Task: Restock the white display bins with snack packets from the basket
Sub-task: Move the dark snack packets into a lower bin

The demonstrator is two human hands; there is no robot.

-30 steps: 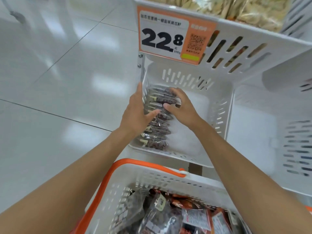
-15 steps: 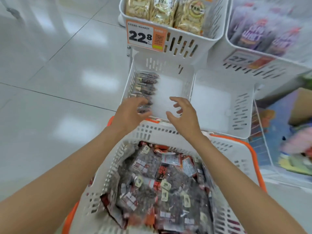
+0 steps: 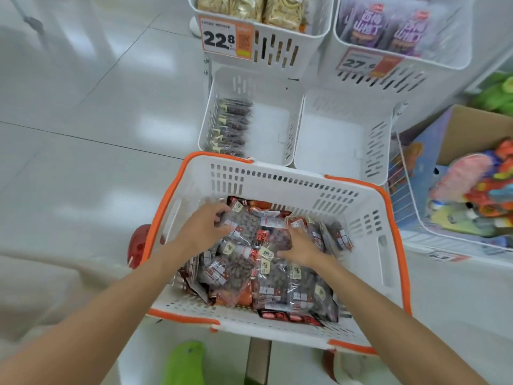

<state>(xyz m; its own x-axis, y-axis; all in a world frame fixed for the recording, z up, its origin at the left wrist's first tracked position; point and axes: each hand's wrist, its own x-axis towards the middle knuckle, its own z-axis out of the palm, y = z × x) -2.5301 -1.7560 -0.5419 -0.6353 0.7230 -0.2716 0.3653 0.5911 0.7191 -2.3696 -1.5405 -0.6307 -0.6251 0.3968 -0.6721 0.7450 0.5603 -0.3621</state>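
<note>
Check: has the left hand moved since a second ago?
Yes. The left hand drew back from the lower left bin toward the person and grips a packet in the basket.

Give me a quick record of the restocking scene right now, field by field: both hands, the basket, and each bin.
left hand: in the basket, fingers and thumb at the edge of a packet; grip unclear
right hand: palm down on the snack packets; grip unclear
basket: white with orange rim, holds many snack packets
lower left bin: one row of packets along its left wall, rest bare
lower right bin: no packets
upper bins: stocked; the left one's tag reads 22.8
</note>
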